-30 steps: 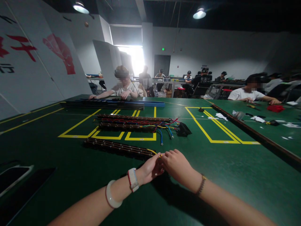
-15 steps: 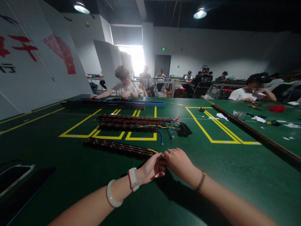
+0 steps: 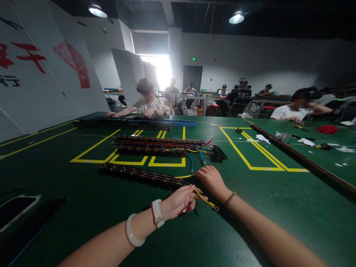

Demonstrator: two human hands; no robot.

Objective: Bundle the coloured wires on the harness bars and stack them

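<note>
A long dark strip bundle with copper-coloured lines (image 3: 139, 175) lies on the green table in front of me. Yellow wire comes out of its right end. My left hand (image 3: 179, 203) pinches a yellow wire (image 3: 200, 194) between thumb and finger, its other fingers partly stretched out. That wire's free end carries a metal ring terminal (image 3: 216, 208) pointing right and towards me. Just above, my right hand (image 3: 213, 181) is closed on a yellow wire stretch (image 3: 187, 177) running from the bundle; its fingertips are hidden. Whether both stretches are one wire I cannot tell.
Beyond lie more strip bundles (image 3: 144, 149) with coloured wires, blue leads (image 3: 191, 161) and a black piece (image 3: 218, 153). Yellow tape (image 3: 233, 148) marks the table. A long strip (image 3: 303, 159) runs along the right. Dark panels (image 3: 33, 226) lie at left. A co-worker (image 3: 150, 102) sits opposite.
My hands were together at the bundle's end and are now apart. The right hand has moved slightly up and right. The yellow wire and its ring terminal have come into view.
</note>
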